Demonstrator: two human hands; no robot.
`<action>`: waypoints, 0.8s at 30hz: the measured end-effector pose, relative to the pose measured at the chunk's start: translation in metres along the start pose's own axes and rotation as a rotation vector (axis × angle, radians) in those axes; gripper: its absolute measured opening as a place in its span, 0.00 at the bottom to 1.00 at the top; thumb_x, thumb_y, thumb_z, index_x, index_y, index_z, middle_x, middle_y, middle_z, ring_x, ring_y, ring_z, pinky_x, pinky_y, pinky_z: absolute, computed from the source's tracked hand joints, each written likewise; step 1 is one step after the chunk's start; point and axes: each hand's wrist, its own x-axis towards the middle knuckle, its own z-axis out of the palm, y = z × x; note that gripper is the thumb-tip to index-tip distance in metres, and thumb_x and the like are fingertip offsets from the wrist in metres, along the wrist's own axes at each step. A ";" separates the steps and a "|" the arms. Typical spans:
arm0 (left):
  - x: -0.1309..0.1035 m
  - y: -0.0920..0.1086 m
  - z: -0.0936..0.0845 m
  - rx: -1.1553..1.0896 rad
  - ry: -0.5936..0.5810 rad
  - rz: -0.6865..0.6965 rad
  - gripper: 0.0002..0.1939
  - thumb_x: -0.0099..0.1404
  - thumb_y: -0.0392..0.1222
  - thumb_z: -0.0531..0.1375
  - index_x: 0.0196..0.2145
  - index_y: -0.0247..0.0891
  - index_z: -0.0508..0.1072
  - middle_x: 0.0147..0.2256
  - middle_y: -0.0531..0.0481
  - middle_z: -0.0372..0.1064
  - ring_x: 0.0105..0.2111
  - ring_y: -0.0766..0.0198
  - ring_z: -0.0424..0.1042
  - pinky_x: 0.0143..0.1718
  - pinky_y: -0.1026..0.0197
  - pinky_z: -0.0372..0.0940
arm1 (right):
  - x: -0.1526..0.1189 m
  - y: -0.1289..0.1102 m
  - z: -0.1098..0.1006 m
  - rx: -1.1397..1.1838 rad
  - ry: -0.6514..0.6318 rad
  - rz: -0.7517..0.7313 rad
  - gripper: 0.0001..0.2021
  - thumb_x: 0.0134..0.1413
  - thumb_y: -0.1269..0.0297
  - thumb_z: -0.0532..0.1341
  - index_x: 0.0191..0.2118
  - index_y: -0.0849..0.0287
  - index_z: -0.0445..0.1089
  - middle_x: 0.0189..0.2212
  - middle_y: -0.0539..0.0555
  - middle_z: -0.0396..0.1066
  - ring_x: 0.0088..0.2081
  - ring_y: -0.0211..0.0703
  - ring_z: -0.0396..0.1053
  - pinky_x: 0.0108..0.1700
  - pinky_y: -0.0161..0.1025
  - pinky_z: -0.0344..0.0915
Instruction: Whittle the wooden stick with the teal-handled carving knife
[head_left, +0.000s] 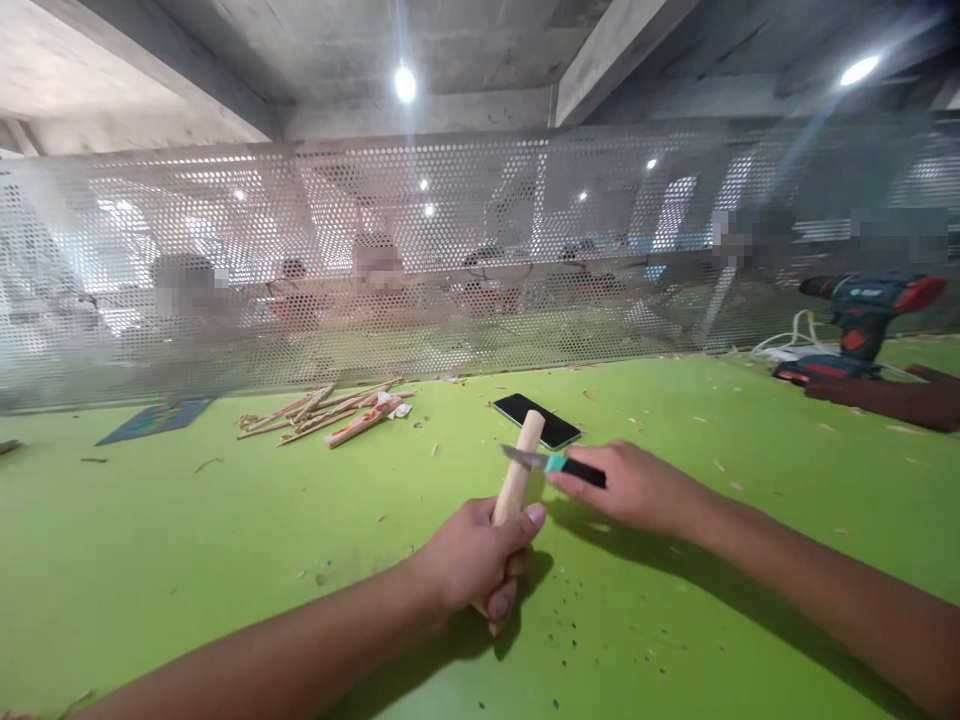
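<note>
My left hand [484,560] is wrapped round the lower part of a pale wooden stick [517,475], which tilts up and slightly to the right above the green table [300,520]. The stick's lower tip shows beneath my fingers. In my right hand [619,485] is a knife [555,465] with a black and teal handle. Its blade points left and lies across the upper part of the stick. Just behind the stick a dark phone [536,420] lies flat on the table.
A pile of thin sticks [322,410] lies at the back left, near a flat patterned sheet [155,420]. At the right stand a cordless drill [859,325] and a dark brown piece [885,400]. A perforated metal screen [450,270] runs along the back. Shavings are scattered about.
</note>
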 end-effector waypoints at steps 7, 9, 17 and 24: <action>0.004 -0.005 -0.003 0.022 -0.037 0.024 0.23 0.66 0.61 0.63 0.32 0.39 0.63 0.16 0.61 0.61 0.11 0.73 0.61 0.12 0.69 0.63 | 0.003 0.016 -0.017 -0.015 0.208 0.104 0.30 0.68 0.36 0.48 0.30 0.57 0.69 0.18 0.50 0.61 0.17 0.38 0.55 0.20 0.37 0.46; 0.006 -0.006 -0.005 0.009 -0.053 0.027 0.22 0.67 0.60 0.62 0.31 0.39 0.63 0.15 0.61 0.60 0.11 0.72 0.61 0.13 0.69 0.64 | 0.000 0.007 -0.012 -0.005 0.164 0.072 0.29 0.68 0.37 0.48 0.33 0.57 0.70 0.19 0.49 0.62 0.17 0.37 0.54 0.19 0.36 0.46; 0.005 -0.004 -0.005 -0.109 -0.076 0.061 0.27 0.59 0.65 0.67 0.32 0.39 0.63 0.17 0.62 0.60 0.11 0.74 0.60 0.13 0.68 0.63 | -0.008 -0.015 0.006 0.008 -0.109 -0.093 0.27 0.66 0.38 0.55 0.30 0.58 0.69 0.22 0.51 0.70 0.21 0.39 0.62 0.23 0.35 0.51; 0.001 0.001 -0.005 -0.005 -0.109 0.094 0.28 0.57 0.66 0.68 0.29 0.38 0.65 0.15 0.63 0.55 0.11 0.73 0.59 0.13 0.69 0.63 | -0.014 -0.024 0.010 -0.026 -0.149 -0.229 0.29 0.63 0.34 0.56 0.29 0.58 0.68 0.20 0.50 0.68 0.21 0.38 0.61 0.22 0.34 0.48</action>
